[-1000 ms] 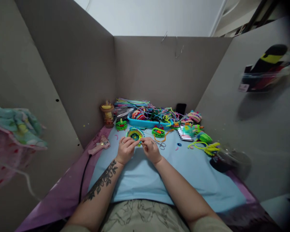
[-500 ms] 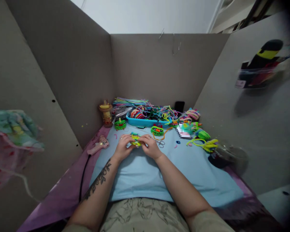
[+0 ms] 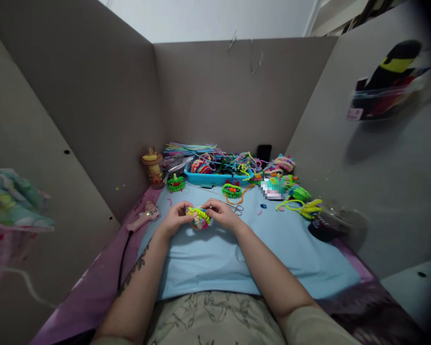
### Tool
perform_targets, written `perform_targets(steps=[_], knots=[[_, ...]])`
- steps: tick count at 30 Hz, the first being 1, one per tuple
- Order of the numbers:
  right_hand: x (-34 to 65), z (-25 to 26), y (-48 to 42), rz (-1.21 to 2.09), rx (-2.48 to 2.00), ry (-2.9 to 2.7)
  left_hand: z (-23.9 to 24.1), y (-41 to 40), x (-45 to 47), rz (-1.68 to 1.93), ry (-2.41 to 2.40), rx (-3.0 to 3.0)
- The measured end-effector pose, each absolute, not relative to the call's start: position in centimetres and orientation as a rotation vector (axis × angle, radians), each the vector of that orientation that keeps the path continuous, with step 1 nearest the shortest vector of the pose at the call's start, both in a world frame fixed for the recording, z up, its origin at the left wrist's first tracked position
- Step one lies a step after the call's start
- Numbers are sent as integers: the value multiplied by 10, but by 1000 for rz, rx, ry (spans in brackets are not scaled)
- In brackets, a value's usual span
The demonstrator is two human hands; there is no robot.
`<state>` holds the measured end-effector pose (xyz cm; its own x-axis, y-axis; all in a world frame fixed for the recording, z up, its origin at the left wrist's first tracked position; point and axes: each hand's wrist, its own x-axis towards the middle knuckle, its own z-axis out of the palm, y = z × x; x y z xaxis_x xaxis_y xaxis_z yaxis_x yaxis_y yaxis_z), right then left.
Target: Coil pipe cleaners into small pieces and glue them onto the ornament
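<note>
Both my hands hold a small round pipe-cleaner craft [image 3: 199, 218], yellow-green on its rim with pink and white beneath, just above the light blue cloth [image 3: 237, 249]. My left hand [image 3: 175, 218] grips its left side. On the right side, my right hand [image 3: 222, 214] pinches its edge. The craft is tilted, so I see its rim and underside.
A blue tray [image 3: 211, 178] heaped with pipe cleaners stands at the back. Green craft figures [image 3: 175, 183] [image 3: 232, 190], scissors [image 3: 239, 209], a pink glue gun [image 3: 143, 218] with its cord, a small jar [image 3: 152, 165] and yellow-green loops [image 3: 303, 206] lie around. Grey partition walls close in three sides.
The round craft has been turned over in my hands, from face-up to showing its edge and underside. Both hands have come slightly nearer to me.
</note>
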<state>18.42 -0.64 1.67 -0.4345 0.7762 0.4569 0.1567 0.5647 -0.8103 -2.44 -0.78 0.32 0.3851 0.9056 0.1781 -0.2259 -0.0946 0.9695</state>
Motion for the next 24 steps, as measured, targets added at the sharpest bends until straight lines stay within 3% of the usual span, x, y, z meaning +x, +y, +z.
perform_targets(steps=[24], knots=[[177, 12, 0, 1452, -811, -1417, 2, -4, -18, 1144, 684, 1084]])
